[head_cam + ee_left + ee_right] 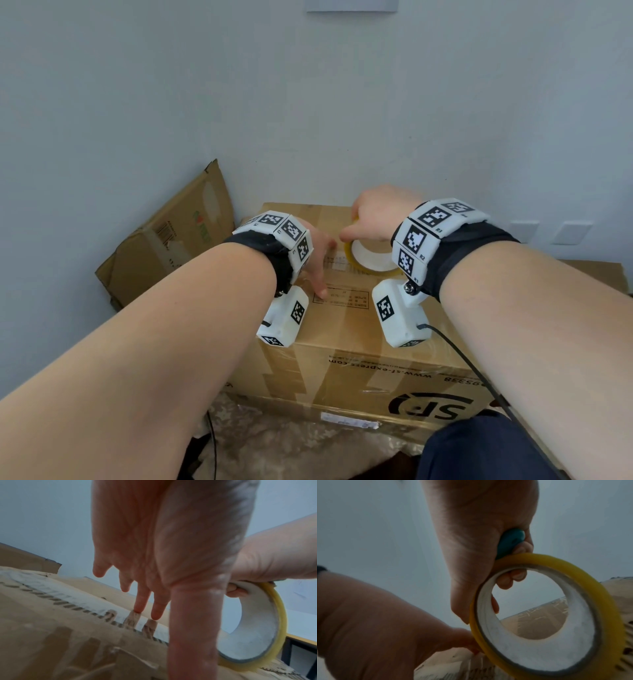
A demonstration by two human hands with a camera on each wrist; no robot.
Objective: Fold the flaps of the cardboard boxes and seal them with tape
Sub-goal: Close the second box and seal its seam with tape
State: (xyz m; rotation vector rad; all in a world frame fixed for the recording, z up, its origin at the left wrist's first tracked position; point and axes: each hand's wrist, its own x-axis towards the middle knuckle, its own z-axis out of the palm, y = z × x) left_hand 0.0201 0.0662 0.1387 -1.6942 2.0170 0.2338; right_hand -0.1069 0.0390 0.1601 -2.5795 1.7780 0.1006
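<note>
The cardboard box (359, 339) stands near the person, in front of the wall, with its top flaps already folded shut; it bears an "SF" print on the near side. The right hand (376, 216) grips the roll of yellowish tape (371, 262), with fingers curled through the white core; the roll stands on its edge on the top of the box, toward the far right part, probably so that the tape can be pulled along the seam. In the right wrist view a small teal object (510, 542) is also held in this hand against the roll; it may be a cutter, but I cannot tell. The left hand (317, 257) is flat and relaxed, its fingertips (138, 607) pressing on the box top just left of the roll; it seems to hold the flaps, or the tape end, down while the other hand works. A flattened brown carton (171, 236) leans against the wall at the far left. I judge that the sealing step is in progress.
</note>
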